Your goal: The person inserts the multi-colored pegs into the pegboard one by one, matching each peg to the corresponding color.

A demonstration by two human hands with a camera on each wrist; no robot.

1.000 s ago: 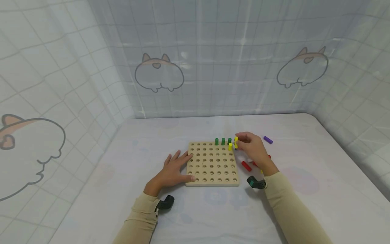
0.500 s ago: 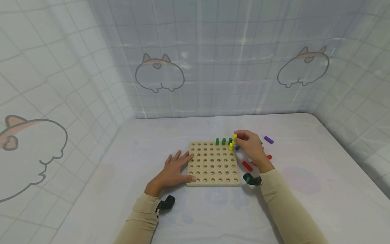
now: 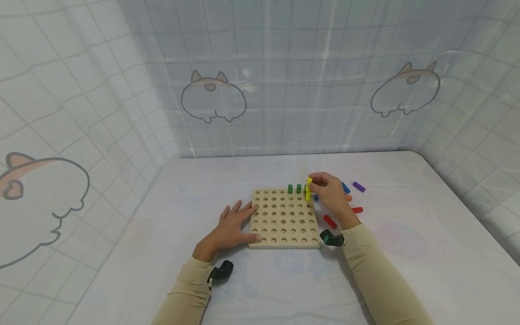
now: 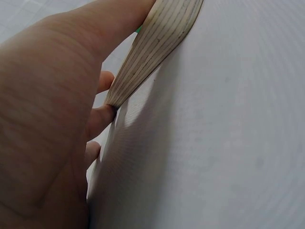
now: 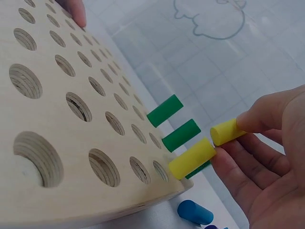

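- In the head view, the left hand (image 3: 229, 227) is lying flat at lower centre-left, fingers spread and straight, fingertips resting against the left edge of the wooden pegboard (image 3: 283, 218).
- The left wrist view is showing only the palm (image 4: 45, 114) filling the left of the frame and the layered plywood edge of the pegboard (image 4: 157, 40) running to the top; the holes are hidden there.
- The right wrist view is looking across the pegboard's holes (image 5: 71, 109): two green pegs (image 5: 165, 110) are standing in the far row, a yellow peg (image 5: 192, 158) is seated beside them at right centre, and a blue peg (image 5: 195, 213) is lying below the board's edge.
- The right hand (image 5: 267, 162) is pinching a second yellow peg (image 5: 226, 131) between thumb and fingertips, just beside the seated one; the head view is showing this only as a small yellow spot (image 3: 309, 182).
- Right of the board in the head view, red (image 3: 329, 221), orange and purple (image 3: 359, 186) pegs are lying loose.
- A pale sheet is covering the surface (image 3: 406, 243); gridded fabric walls (image 3: 284, 81) with cartoon outlines are enclosing it.
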